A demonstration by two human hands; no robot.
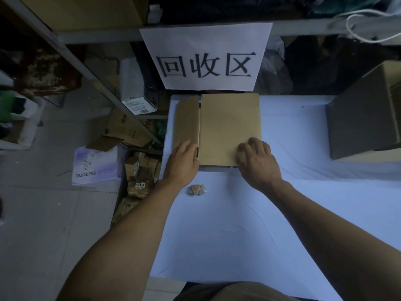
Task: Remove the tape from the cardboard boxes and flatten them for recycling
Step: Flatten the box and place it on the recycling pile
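Head view, looking down on your work surface. Across the centre and right of the frame spreads the table [271, 213], draped in a pale blue-white cloth. At the right edge of the frame stands an upright grey-brown box [364, 122], well apart from your hands. At upper centre hangs the white paper sign [207, 57], printed with three large black characters, fixed to the shelf rail behind the table.

Just below the sign, at the far left of the table, lies the flattened cardboard box [227, 127], your task object; its narrower side flap [186, 122] is folded out to the left and lies flat beside the main panel. Your left hand [183, 161] rests palm down with straight fingers across the near end of that flap, touching the seam. Your right hand [258, 161] sits on the near right corner of the box with its fingers curled under; whether they pinch a piece of tape or only press the cardboard, you cannot tell.

On the floor at centre left of the frame lies a white carton marked "bubandi" [95, 168], beside a heap of brown cardboard scraps [138, 177]. Smallest, on the cloth between your forearms and near the left wrist, lies a crumpled wad of removed tape [196, 189], touching neither hand.
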